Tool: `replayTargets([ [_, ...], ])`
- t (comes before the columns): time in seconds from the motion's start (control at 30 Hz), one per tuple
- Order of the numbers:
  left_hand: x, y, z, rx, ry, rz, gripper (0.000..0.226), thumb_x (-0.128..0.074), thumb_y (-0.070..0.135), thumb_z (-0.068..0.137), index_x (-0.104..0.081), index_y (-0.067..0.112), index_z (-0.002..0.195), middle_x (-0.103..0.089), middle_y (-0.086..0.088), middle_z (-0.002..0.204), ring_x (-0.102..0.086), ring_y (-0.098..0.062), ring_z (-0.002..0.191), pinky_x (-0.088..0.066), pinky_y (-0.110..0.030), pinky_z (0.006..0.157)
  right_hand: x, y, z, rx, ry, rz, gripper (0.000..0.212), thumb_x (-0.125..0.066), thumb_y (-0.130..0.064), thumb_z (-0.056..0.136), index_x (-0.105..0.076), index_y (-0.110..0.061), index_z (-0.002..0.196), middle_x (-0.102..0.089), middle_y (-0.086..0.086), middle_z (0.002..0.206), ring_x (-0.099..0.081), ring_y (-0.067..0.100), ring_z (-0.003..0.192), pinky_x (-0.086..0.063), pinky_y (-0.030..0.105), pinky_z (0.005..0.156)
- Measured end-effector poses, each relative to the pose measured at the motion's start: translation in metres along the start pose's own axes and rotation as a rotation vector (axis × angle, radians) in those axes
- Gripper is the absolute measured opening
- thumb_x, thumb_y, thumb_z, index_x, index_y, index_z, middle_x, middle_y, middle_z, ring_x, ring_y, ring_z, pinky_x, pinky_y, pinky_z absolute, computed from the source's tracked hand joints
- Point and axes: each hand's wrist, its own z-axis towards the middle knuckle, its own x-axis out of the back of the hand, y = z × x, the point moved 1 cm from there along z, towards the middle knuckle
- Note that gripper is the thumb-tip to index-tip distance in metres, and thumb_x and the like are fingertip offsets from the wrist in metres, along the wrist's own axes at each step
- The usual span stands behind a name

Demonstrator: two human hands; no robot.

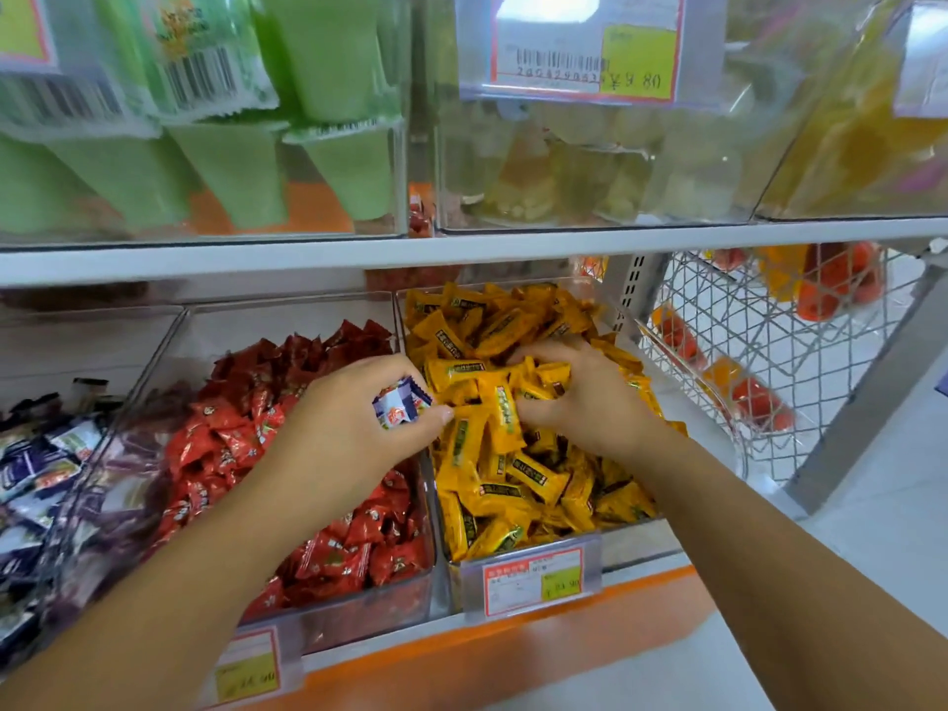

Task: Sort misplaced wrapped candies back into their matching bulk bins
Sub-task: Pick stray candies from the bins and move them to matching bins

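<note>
Two bare forearms reach in from the bottom edge toward a row of clear bulk bins on a shelf. The left hand (pixel 354 418) hovers over the divider between the red-candy bin (pixel 359 608) and the yellow-candy bin (pixel 608 549), its fingers closed around a blue-and-white wrapped candy (pixel 400 405) that pokes out between thumb and forefinger. That candy matches the blue-and-white candies (pixel 36 469) in the bin far left, well apart from where it is held. The right hand (pixel 579 397) is sunk palm-down into the yellow candies (pixel 513 479), fingers curled among the wrappers; whether it grips one cannot be told. Price tags (pixel 533 582) front the bins. A wire basket (pixel 759 361) stands to the right.
</note>
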Motion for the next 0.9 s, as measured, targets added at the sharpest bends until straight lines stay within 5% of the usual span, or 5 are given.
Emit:
replayTargets([
  [0.1, 0.0, 0.0, 0.0, 0.016, -0.002, -0.014, 0.019, -0.065, 0.046, 0.079, -0.063, 0.026, 0.078, -0.065, 0.006, 0.083, -0.061, -0.012, 0.076, -0.05, -0.041, 0.071, 0.008, 0.0, 0.006, -0.032, 0.088, 0.105, 0.033, -0.078, -0.035, 0.077, -0.064, -0.034, 0.107, -0.065, -0.003, 0.113, -0.061, 0.021, 0.105, -0.048, 0.017, 0.081],
  [0.3, -0.003, 0.0, 0.005, 0.022, -0.01, -0.014, 0.022, -0.064, 0.047, 0.079, -0.063, 0.025, 0.078, -0.065, 0.004, 0.083, -0.061, -0.013, 0.075, -0.051, -0.042, 0.071, 0.023, -0.006, 0.009, -0.134, 0.167, 0.147, 0.022, -0.073, -0.038, 0.081, -0.065, -0.034, 0.101, -0.067, 0.015, 0.111, -0.064, 0.032, 0.091, -0.054, 0.04, 0.079],
  [0.47, -0.003, -0.004, 0.007, 0.019, -0.005, -0.052, 0.013, -0.066, 0.043, 0.081, -0.062, 0.031, 0.076, -0.067, 0.008, 0.086, -0.062, -0.01, 0.077, -0.053, -0.04, 0.072, 0.048, -0.024, -0.007, -0.066, -0.199, -0.173, 0.078, -0.072, -0.049, 0.078, -0.032, -0.044, 0.145, -0.034, -0.01, 0.149, -0.037, 0.013, 0.134, -0.033, 0.024, 0.101],
  [0.7, -0.001, -0.007, 0.006, -0.017, -0.028, -0.081, 0.012, -0.069, 0.039, 0.081, -0.061, 0.033, 0.076, -0.069, 0.008, 0.085, -0.063, -0.012, 0.077, -0.052, -0.039, 0.07, 0.03, -0.069, -0.038, 0.283, -0.469, -0.351, 0.044, -0.075, -0.048, 0.074, -0.057, -0.049, 0.115, -0.031, -0.018, 0.139, -0.027, 0.012, 0.128, -0.03, 0.036, 0.109],
  [0.9, 0.002, -0.006, 0.001, -0.039, -0.065, -0.1, 0.014, -0.07, 0.036, 0.08, -0.059, 0.039, 0.072, -0.068, 0.009, 0.087, -0.063, -0.011, 0.081, -0.047, -0.03, 0.07, -0.009, -0.067, -0.031, 0.152, -0.682, -0.427, 0.071, -0.078, -0.054, 0.068, -0.041, -0.053, 0.128, 0.015, -0.025, 0.151, -0.011, 0.036, 0.141, -0.022, 0.057, 0.112],
])
